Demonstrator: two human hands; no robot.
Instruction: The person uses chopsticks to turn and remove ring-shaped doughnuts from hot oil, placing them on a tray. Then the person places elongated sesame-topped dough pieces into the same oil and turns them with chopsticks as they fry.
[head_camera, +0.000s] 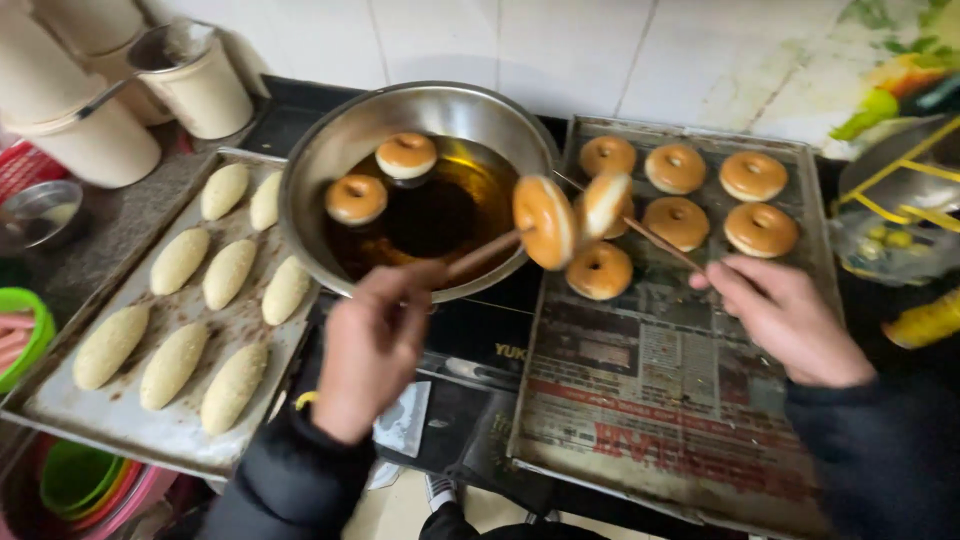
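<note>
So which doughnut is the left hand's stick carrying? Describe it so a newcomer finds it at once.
Start at the steel pan of oil in the middle. At its right rim, the left hand holds a wooden stick threaded through one doughnut. Unlike those lying flat on the paper-lined tray, it hangs upright on edge in mid-air.

Both forearms wear dark, padded jacket sleeves ending at the wrists (the cuffs look plain), leaving the left hand (368, 345) and right hand (785, 318) bare beside the oil pan (330, 150)
</note>
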